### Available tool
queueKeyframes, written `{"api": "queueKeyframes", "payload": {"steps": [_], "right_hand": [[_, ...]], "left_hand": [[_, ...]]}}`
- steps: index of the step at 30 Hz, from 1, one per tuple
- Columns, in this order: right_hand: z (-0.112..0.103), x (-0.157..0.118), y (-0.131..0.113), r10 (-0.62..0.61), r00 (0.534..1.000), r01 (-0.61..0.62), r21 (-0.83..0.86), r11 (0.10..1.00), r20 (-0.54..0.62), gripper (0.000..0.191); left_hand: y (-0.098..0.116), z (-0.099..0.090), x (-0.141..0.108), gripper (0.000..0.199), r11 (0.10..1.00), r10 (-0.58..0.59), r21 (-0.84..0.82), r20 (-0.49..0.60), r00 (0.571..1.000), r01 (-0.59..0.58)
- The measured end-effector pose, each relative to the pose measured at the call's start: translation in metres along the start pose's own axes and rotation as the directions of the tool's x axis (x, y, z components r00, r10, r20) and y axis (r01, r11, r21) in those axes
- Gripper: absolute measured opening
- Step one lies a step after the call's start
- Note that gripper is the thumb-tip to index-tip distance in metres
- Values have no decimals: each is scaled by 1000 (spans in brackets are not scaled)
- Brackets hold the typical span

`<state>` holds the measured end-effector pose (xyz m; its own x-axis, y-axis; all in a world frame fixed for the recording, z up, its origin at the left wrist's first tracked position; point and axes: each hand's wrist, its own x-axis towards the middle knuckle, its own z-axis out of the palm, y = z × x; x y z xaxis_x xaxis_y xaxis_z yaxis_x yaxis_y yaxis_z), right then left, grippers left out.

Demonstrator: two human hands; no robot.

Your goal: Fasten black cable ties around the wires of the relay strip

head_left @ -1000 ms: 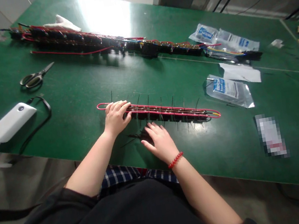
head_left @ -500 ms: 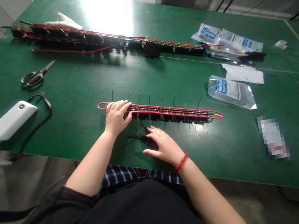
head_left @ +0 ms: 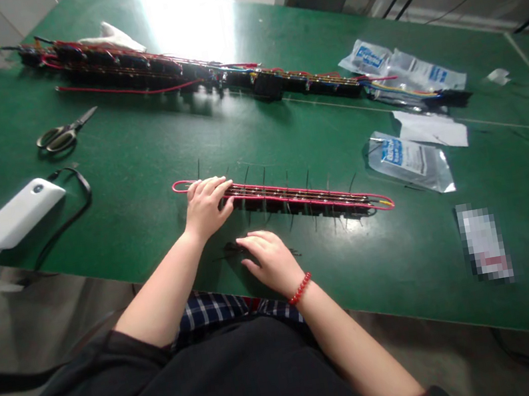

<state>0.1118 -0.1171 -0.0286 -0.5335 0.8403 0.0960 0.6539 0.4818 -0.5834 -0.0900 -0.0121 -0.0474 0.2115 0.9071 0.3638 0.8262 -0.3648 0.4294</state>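
A long narrow black bar edged with red wire (head_left: 295,197) lies across the table in front of me, with thin black ties sticking out along it. My left hand (head_left: 207,204) rests over its left end, fingers bent around the top and the thumb at the near side. Below the bar, nearer to me, my right hand (head_left: 272,257) is over a small pile of thin black ties (head_left: 232,249), its fingers and thumb apart. The hand covers much of the pile.
Scissors (head_left: 64,135) and a white device with cables (head_left: 21,213) are at the left. A long wired assembly (head_left: 162,70) spans the back. Plastic bags (head_left: 411,162), white paper (head_left: 430,128) and a blurred packet (head_left: 484,242) lie at the right.
My right hand has moved a little to the left, over the pile of black ties. My left hand and the bar have stayed in place.
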Motion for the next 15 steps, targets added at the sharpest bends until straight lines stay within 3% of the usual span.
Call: {"api": "queueKeyframes", "payload": {"steps": [7, 15], "right_hand": [[5, -3, 5, -49, 989, 50, 3, 999, -142, 20], [-1, -9, 14, -67, 973, 76, 32, 997, -219, 15]], "left_hand": [[0, -1, 0, 39, 1000, -2, -16, 6, 1000, 2], [-1, 0, 0, 37, 1000, 15, 22, -6, 1000, -15]]}}
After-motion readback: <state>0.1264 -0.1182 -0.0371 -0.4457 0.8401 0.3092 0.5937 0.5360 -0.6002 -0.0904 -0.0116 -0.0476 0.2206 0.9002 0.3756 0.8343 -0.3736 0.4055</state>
